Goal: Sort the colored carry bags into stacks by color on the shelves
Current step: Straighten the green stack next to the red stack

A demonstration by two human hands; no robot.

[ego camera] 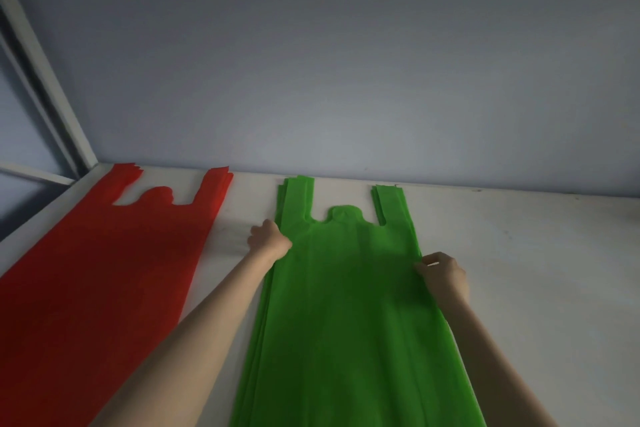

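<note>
Green stack: flat stack of green non-woven carry bags with cut-out handles (349, 305) is laid on the white shelf surface (519, 270), handles pointed to 12 o'clock toward the wall, bottom end cut off by the lower frame edge. Several layers are seen at its left edge, slightly offset.
Red stack: flat stack of red non-woven carry bags of the same cut (104, 270) is laid at 9 o'clock of the green stack, well apart, with a strip of bare shelf between them; handles also pointed to 12 o'clock.
Left hand: left hand (268, 237) is placed at the green stack's left edge, just below the left handle; fingers are curled at that edge. Edge appears to be gripped, but fingertips are hidden, so contact cannot be confirmed beyond touching.
Right hand: right hand (443, 274) is placed at the stack's right edge, at 3 o'clock of the stack's body, a bit lower than the left hand. Edge is pinched between thumb and curled fingers.
Stack vs hands: green stack is bracketed between both hands, bag body spread flat between them.
Wall: plain grey-blue wall (346, 62) is met by the shelf at 12 o'clock.
Frame: white upright frame post (45, 80) is seen at 10 o'clock, at the shelf's far left corner.
</note>
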